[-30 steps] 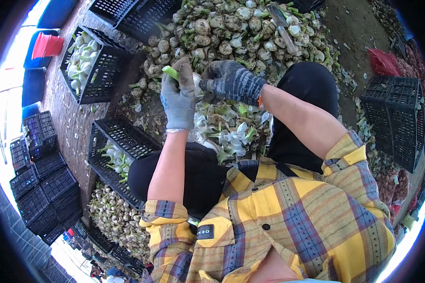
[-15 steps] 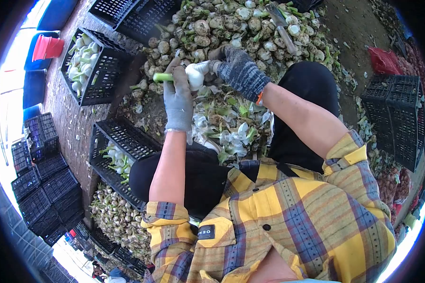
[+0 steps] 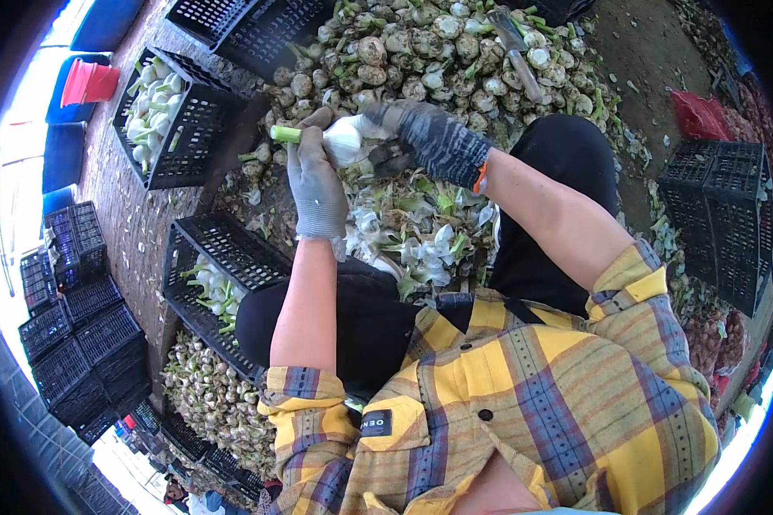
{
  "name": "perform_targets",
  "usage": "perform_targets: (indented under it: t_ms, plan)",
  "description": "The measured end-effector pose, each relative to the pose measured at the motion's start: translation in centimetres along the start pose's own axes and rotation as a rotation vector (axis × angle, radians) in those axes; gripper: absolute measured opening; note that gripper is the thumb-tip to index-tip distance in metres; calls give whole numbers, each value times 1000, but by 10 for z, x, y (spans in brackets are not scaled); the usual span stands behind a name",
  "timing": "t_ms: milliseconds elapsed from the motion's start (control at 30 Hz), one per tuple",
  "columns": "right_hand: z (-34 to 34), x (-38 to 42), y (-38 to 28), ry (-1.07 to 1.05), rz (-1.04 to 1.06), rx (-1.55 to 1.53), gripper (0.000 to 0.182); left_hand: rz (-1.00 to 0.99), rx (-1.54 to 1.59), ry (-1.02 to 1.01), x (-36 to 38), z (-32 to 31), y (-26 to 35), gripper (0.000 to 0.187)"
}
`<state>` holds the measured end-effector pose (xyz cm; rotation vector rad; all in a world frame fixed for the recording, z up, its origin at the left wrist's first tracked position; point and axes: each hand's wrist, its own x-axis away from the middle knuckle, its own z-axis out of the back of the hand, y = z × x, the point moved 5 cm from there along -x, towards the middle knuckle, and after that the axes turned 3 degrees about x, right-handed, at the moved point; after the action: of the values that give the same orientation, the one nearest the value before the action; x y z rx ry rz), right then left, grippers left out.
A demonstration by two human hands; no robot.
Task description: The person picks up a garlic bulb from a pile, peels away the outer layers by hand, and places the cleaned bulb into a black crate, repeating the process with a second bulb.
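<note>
In my left hand, in a pale grey glove, is a white garlic bulb, its cut green stem poking out on the left. The fingers wrap round the stem side of the bulb. My right hand, in a dark patterned knit glove, is at the bulb's other end. Its fingers grip papery garlic skin there, though the fingertips are partly hidden. Below both hands lies a heap of peeled skins and leaves. Just beyond them is a large pile of soil-stained garlic.
A knife-like tool with a wooden handle lies on the pile. Black crates of cleaned garlic stand at left and by my left knee. More crates are stacked at far left and right. A red bucket is upper left.
Both hands and the bulb have shifted slightly left. My right hand has turned, its thumb lower and apart from the fingers, with skin stretched off the bulb.
</note>
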<state>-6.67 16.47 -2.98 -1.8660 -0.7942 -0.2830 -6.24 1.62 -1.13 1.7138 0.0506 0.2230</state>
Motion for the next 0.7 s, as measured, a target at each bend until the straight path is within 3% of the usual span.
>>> perform_targets:
  t_ms: [100, 133, 233, 333, 433, 567, 600, 633, 700]
  plan:
    - [6, -8, 0, 78, 336, 399, 31, 42, -41, -93, 1, -5, 0, 34]
    - [5, -6, 0, 44, 358, 359, 24, 39, -26, 30, 5, -7, 3, 36]
    - [4, 0, -3, 124, 283, 297, 20, 211, 30, 93, 5, -1, -11, 38]
    - [6, 4, -9, 163, 195, -32, 22, 238, 131, 110, -4, 5, -23, 34]
    - [21, -5, -14, 320, 334, 27, 18, 316, 269, 161, -5, 5, -21, 28]
    - [26, -2, -20, 298, 392, 40, 16, 378, 436, 219, -7, 12, -20, 21]
    - [21, -1, -18, 233, 485, 340, 17, 393, 488, 208, -9, 16, -23, 22]
    - [4, 8, -25, 12, 596, 861, 24, 366, 470, 173, -14, 19, -30, 23]
    - [-18, 25, -15, -293, 297, 1206, 36, 280, 424, 152, -24, 31, -42, 24]
